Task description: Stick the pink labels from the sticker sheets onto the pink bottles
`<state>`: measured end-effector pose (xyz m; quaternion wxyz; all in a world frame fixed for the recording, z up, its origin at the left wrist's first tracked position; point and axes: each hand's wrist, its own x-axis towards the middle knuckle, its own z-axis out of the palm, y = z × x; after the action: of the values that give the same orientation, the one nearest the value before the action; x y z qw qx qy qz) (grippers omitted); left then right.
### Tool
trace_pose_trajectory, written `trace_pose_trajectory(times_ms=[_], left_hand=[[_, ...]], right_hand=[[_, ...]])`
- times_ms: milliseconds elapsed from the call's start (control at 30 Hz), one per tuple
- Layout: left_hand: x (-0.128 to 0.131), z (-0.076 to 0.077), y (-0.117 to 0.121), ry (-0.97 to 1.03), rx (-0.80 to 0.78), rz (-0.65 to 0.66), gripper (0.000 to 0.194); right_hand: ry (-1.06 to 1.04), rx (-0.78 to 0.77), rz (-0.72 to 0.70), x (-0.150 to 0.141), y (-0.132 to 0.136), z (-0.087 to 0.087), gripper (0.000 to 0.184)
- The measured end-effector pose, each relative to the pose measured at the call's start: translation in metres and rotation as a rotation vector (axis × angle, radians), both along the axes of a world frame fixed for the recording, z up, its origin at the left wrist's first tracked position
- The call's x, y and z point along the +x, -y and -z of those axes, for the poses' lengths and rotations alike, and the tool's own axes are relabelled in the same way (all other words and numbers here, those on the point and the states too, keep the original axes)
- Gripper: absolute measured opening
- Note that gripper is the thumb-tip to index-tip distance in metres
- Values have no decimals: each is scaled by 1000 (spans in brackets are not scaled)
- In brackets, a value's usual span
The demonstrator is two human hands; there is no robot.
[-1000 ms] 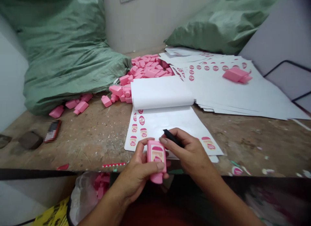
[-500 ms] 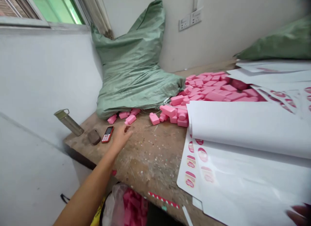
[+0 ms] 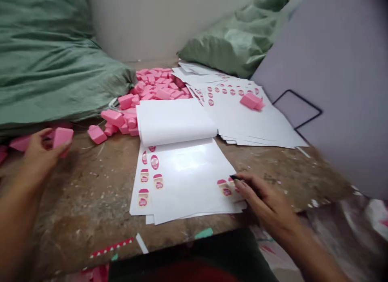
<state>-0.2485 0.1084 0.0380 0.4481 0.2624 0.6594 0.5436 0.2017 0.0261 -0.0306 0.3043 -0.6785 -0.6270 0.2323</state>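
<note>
My left hand (image 3: 41, 152) is closed around a pink plastic bottle (image 3: 63, 137), just above the table at the left. Several more pink bottles lie behind it, partly hidden by the hand. At the lower right edge of a sticker sheet (image 3: 184, 181), my right hand (image 3: 257, 193) has thumb and forefinger together over a pink-and-cream label (image 3: 224, 188). A small dark pointed tip shows at those fingers; whether it is a nail or a tool I cannot tell. The sheet's white upper part (image 3: 178, 122) is curled back over itself.
A heap of pink bottles (image 3: 157, 85) spreads behind the sheet, beside a green sack (image 3: 54, 71). More label sheets (image 3: 242, 120) lie at the right with a pink bottle (image 3: 251, 101) on top. Another green sack (image 3: 224, 43) rests behind them. The table's front edge runs below.
The view has swung right. My left hand, earlier reaching toward the bottles by the sack, now holds one. My right hand has come fully into view at the sheet.
</note>
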Motion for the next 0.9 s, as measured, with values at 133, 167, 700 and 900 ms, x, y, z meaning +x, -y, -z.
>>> trace_pose_trajectory(times_ms=[133, 167, 700, 900], left_hand=[[88, 0, 30, 347, 60, 69, 29], [113, 3, 36, 447, 64, 148, 32], [213, 35, 74, 379, -174, 495, 45], [257, 38, 57, 550, -86, 490, 32]], right_hand=[[91, -59, -16, -3, -1, 3, 35], [120, -63, -22, -1, -1, 3, 34], [159, -26, -193, -11, 6, 8, 24], [296, 141, -271, -16, 9, 8, 21]])
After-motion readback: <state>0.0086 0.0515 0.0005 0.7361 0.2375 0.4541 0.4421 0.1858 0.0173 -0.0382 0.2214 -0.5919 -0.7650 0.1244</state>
